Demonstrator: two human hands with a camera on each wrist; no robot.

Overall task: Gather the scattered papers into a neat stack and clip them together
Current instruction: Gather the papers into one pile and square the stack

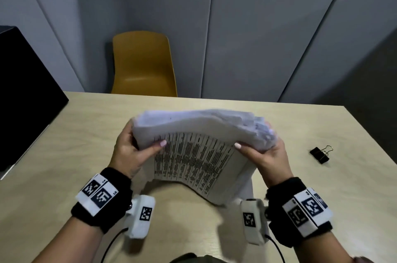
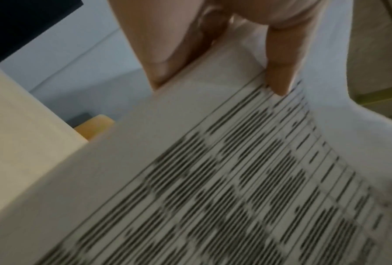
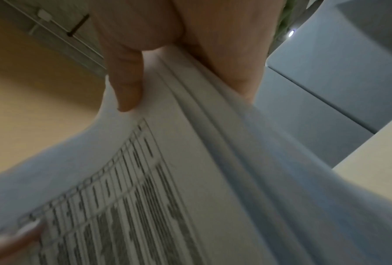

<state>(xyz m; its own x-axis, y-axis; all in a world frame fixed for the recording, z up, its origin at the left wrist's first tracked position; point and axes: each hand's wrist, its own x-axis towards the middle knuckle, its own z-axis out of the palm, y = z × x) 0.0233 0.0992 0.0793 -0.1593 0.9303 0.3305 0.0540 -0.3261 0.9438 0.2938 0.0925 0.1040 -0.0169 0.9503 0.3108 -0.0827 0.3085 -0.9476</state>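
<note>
Two hands: left hand (image 1: 129, 151) and right hand (image 1: 266, 155) grip paper stack (image 1: 193, 144) ends, thumbs on top
Advice: tap lower edges square on counter (image 1: 86, 134); binder clip (image 1: 320, 154) waits right

Black wristbands (image 1: 103, 198) with 2 black-and-white tags each; white wrist cameras (image 1: 140, 216), black cables, pale pink nails.

Left hand (image 1: 131, 151) and right hand (image 1: 266, 155) are gripping opposite ends of the paper stack (image 1: 193, 155) — thumbs lying on top, fingers curling underneath.
</note>
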